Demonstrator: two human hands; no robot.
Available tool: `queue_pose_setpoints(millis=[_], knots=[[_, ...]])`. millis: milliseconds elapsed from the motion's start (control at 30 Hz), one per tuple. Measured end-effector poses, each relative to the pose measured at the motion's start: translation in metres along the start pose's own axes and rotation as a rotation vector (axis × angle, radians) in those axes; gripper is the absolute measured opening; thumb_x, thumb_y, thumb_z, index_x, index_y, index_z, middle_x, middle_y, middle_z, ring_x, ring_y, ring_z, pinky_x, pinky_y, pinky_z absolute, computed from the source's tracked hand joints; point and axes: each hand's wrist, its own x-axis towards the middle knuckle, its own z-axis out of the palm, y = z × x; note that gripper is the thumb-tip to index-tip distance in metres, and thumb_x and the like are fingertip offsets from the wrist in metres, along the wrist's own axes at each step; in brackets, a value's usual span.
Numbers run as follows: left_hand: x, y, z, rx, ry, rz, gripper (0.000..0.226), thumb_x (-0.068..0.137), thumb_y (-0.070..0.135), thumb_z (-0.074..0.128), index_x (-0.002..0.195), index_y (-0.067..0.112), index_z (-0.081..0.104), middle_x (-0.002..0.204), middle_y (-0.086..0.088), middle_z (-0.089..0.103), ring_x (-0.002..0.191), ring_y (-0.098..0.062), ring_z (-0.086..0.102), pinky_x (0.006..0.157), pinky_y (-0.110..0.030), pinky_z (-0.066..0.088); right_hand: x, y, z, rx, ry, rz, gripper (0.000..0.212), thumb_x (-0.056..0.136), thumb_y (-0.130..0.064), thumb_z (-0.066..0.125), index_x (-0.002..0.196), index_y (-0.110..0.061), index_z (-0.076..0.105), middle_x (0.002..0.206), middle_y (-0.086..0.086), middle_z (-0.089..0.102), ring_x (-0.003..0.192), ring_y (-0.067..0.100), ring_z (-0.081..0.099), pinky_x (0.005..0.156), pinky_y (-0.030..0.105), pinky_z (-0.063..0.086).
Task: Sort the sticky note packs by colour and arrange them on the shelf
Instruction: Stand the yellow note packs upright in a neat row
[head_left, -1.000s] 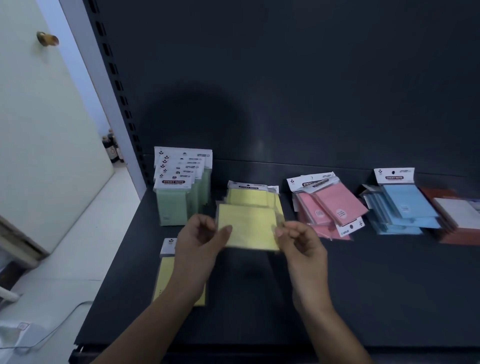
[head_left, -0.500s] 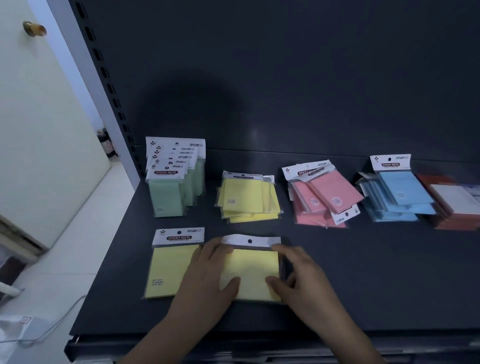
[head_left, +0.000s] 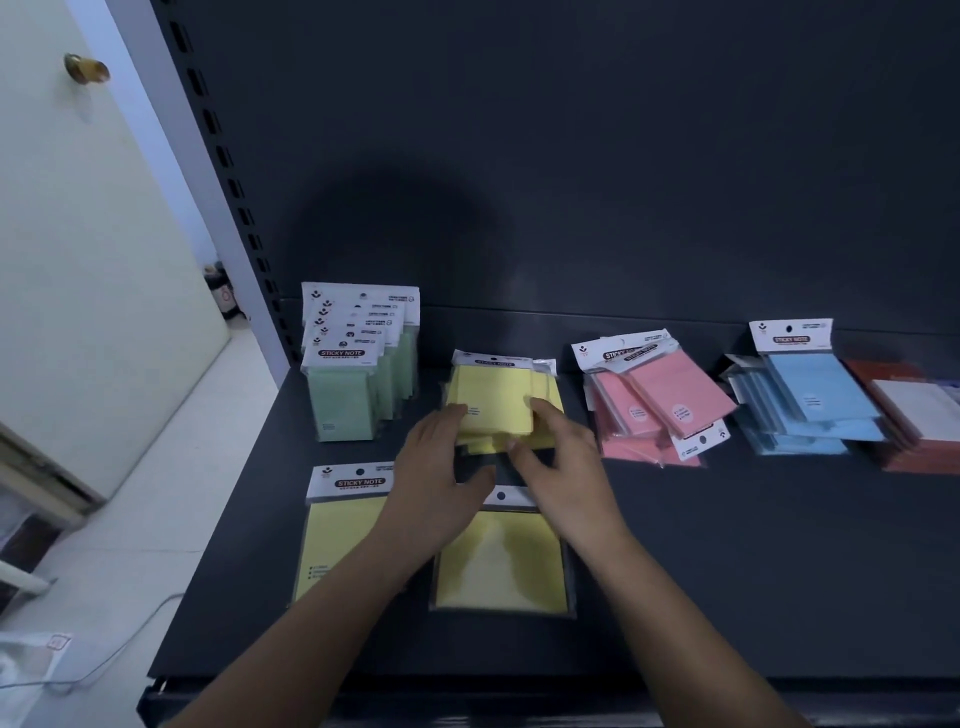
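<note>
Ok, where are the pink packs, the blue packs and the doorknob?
pink packs (head_left: 670, 384): head view, on the top pack's pink face.
blue packs (head_left: 818, 387): head view, on the top pack's blue face.
doorknob (head_left: 87, 68): head view, on its brass knob.

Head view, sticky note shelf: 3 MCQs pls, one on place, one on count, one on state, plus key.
1. Which pile are the left hand and right hand at?
A. the yellow pile
B. the pink one
C. the blue one

2. How many yellow packs lie flat, singly, at the front of the shelf?
A. one
B. two
C. four

3. How do the green packs sit?
A. upright in a row
B. flat in one stack
C. scattered face down

Key:
1 A, fingers of both hands touch the yellow pile's near edge.
2 B, there is a front-left pack and a front-middle pack beside it.
3 A, their header cards stand one behind another.
</note>
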Motion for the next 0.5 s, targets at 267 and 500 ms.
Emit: queue_pose_setpoints(millis=[267,500], knots=[[-0.012,0.004,-0.002,-0.831,0.255,-0.304,0.008,0.08,0.014,0.069,0.079,0.016,0.061,0.084,0.002,0.066,0.078,-0.008,0.06,0.071,-0.016,0.047,-0.019,-0.003,0.007,0.687,0.236,0.094,0.012,0.082,-0.006,0.067,0.089,-0.016,0.066,0.093,0.002,0.068,0.086,0.007,0.062,0.079,0.016,0.049],[-0.043,-0.028,-0.048,-0.873,0.28,-0.335,0.024,0.082,-0.009,0.058,0.08,0.009,0.043,0.088,0.0,0.071,0.069,-0.013,0.065,0.053,-0.02,0.051,-0.036,-0.027,0.03,0.627,-0.21,0.089,0.038,0.078,0.005,0.068,0.101,-0.022,0.057,0.098,-0.007,0.067,0.073,0.005,0.063,0.066,0.018,0.05]])
